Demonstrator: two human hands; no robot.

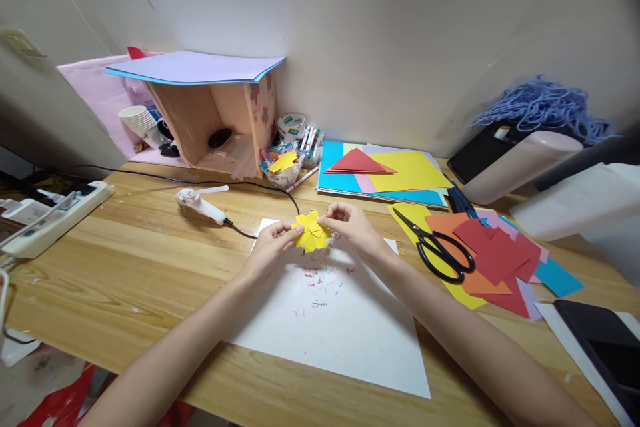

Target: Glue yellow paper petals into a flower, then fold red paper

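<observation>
A yellow paper flower (312,232) with notched petals and crease lines is held up over the white sheet (320,333). My left hand (274,241) pinches its left edge between thumb and fingers. On the other side, my right hand (353,227) has thumb and forefinger closed on the upper right petal. Small coloured marks or scraps dot the sheet beneath. To the left lies a white glue gun (203,205) with a black cord. Black-handled scissors (440,250) rest on cut paper to the right of my right hand.
Behind stand a cardboard box (200,107) and a scrap-filled plastic bowl (284,175). Coloured paper sheets (410,170) carry a folded red triangle (357,161). Red and orange paper pieces (495,253) lie right, near a black phone (600,340). A power strip (60,220) sits far left.
</observation>
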